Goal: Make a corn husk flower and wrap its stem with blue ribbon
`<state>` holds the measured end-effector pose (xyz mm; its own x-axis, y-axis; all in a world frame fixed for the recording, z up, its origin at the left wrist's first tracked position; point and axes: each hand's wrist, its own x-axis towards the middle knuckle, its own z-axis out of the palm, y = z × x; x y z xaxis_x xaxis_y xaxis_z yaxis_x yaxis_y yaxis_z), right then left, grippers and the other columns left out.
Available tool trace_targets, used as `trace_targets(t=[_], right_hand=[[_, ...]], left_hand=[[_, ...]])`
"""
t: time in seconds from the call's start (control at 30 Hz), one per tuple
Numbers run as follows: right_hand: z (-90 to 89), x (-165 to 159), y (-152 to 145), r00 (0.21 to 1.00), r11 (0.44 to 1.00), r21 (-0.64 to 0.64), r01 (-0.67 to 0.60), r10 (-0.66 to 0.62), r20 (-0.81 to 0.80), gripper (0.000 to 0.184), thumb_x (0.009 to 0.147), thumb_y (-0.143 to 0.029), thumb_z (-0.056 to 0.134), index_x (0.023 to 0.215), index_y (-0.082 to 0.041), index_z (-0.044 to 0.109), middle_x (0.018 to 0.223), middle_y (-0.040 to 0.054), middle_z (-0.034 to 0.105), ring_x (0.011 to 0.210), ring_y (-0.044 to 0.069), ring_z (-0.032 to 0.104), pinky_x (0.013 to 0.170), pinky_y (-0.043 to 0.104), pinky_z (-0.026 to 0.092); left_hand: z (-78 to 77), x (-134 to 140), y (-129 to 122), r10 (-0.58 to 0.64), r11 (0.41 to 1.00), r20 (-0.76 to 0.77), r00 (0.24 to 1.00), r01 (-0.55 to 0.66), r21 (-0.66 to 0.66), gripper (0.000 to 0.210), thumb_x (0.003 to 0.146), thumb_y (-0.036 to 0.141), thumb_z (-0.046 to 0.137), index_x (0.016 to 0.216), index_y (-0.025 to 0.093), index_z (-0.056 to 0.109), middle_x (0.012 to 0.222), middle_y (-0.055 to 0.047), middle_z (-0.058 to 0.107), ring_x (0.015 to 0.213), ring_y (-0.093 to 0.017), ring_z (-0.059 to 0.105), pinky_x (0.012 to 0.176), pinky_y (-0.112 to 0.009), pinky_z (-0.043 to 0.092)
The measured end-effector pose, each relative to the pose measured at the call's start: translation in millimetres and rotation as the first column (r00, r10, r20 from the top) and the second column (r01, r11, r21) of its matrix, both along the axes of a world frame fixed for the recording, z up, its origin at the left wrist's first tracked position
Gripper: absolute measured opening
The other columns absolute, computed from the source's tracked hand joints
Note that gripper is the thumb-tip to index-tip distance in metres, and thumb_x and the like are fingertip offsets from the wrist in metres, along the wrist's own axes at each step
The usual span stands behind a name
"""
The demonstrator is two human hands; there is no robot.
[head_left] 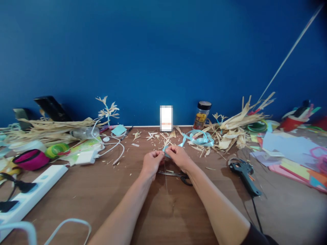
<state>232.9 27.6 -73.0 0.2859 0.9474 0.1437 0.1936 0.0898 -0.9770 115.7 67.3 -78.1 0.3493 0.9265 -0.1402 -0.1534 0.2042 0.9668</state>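
Note:
My left hand (151,163) and my right hand (180,158) meet over the middle of the table, both closed in pinches. Between the fingertips is a narrow light blue strip (167,153), apparently wound at the base of a small dried-husk flower (166,144). From beneath the fingers a thin wire-like stem (166,180) points down toward me. My fingers partly hide the strip and the join. Under my hands lie scissors (187,180) with dark handles. A loose coil of shiny light blue ribbon (201,140) rests beyond my right hand.
Husk scraps and a black-lidded jar (202,115) sit along the wall. At right are a glue gun (245,175), a husk bundle (236,129) and coloured paper (286,146). A power strip (48,178), white cable (122,151) and finished-looking husk sprig (108,110) are left.

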Motion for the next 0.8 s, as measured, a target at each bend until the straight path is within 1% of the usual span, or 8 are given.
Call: trace_targets(t=[0.17,0.3,0.4,0.47,0.57,0.63,0.7,0.8], right_hand=[[1.9,-1,0,0.999,1.000,-0.006,0.012,-0.012,0.031,0.017,0.068,-0.031,0.053,0.065,-0.014,0.055,0.058,-0.0022,0.051,0.053,0.009,0.041,0.052,0.021,0.033],[-3.1,-1,1,0.994,0.999,0.021,0.050,-0.052,0.093,0.016,0.069,-0.031,0.052,0.066,-0.016,0.055,0.057,-0.0025,0.051,0.052,0.009,0.041,0.052,0.021,0.033],[-8.2,-2,3,0.991,0.998,0.029,0.054,-0.057,0.122,0.016,0.069,-0.031,0.051,0.066,-0.016,0.055,0.058,-0.0020,0.052,0.052,0.010,0.042,0.052,0.022,0.034],[-10.5,-3,4,0.991,0.998,0.036,0.047,-0.051,0.126,0.017,0.070,-0.032,0.051,0.067,-0.016,0.056,0.058,-0.0016,0.053,0.053,0.010,0.043,0.052,0.022,0.034],[-11.0,-4,5,0.992,0.998,0.046,0.046,-0.051,0.119,0.017,0.070,-0.032,0.050,0.068,-0.016,0.057,0.058,-0.0012,0.053,0.054,0.011,0.043,0.052,0.022,0.035],[-9.7,-5,5,0.993,0.998,0.038,0.052,-0.056,0.103,0.017,0.070,-0.031,0.051,0.066,-0.016,0.057,0.056,-0.0015,0.051,0.052,0.010,0.041,0.051,0.021,0.034],[-8.0,-7,4,0.995,0.998,0.023,0.061,-0.063,0.071,0.016,0.068,-0.030,0.052,0.063,-0.016,0.056,0.053,-0.0025,0.048,0.049,0.009,0.039,0.048,0.021,0.032],[-6.9,-9,5,0.997,0.997,0.002,0.080,-0.080,-0.011,0.014,0.066,-0.029,0.053,0.062,-0.015,0.054,0.051,-0.0038,0.045,0.047,0.008,0.036,0.045,0.020,0.030]], left_hand=[[-1.9,0,1,0.031,0.997,-0.018,0.999,-0.030,0.069,0.024,0.055,0.033,0.068,0.063,0.011,0.061,0.052,0.002,0.054,0.046,-0.007,0.045,0.047,-0.018,0.037],[-4.9,0,2,0.056,0.991,-0.039,0.998,-0.050,0.126,0.024,0.056,0.033,0.066,0.063,0.011,0.062,0.049,0.002,0.053,0.044,-0.007,0.043,0.044,-0.017,0.034],[-5.5,-1,3,0.083,0.982,-0.091,0.992,-0.066,0.177,0.023,0.057,0.032,0.065,0.064,0.011,0.062,0.048,0.002,0.053,0.044,-0.007,0.043,0.044,-0.017,0.033],[-3.8,-2,2,0.122,0.963,-0.156,0.980,-0.079,0.259,0.020,0.058,0.031,0.063,0.064,0.011,0.063,0.048,0.002,0.054,0.044,-0.008,0.044,0.044,-0.018,0.032],[1.6,-4,0,0.193,0.910,-0.255,0.947,-0.076,0.406,0.015,0.061,0.028,0.060,0.062,0.013,0.064,0.051,0.000,0.057,0.047,-0.010,0.047,0.046,-0.019,0.033],[5.6,-5,-3,0.230,0.878,-0.298,0.926,-0.066,0.474,0.013,0.062,0.027,0.059,0.061,0.015,0.064,0.053,-0.001,0.059,0.049,-0.012,0.049,0.048,-0.020,0.034],[8.2,-5,-6,0.258,0.859,-0.322,0.911,-0.063,0.508,0.012,0.062,0.026,0.058,0.060,0.016,0.064,0.054,-0.002,0.060,0.051,-0.013,0.051,0.051,-0.021,0.035],[9.0,-3,-10,0.274,0.850,-0.316,0.909,-0.075,0.522,0.009,0.062,0.025,0.059,0.061,0.017,0.064,0.056,-0.002,0.061,0.052,-0.014,0.051,0.053,-0.022,0.035]])
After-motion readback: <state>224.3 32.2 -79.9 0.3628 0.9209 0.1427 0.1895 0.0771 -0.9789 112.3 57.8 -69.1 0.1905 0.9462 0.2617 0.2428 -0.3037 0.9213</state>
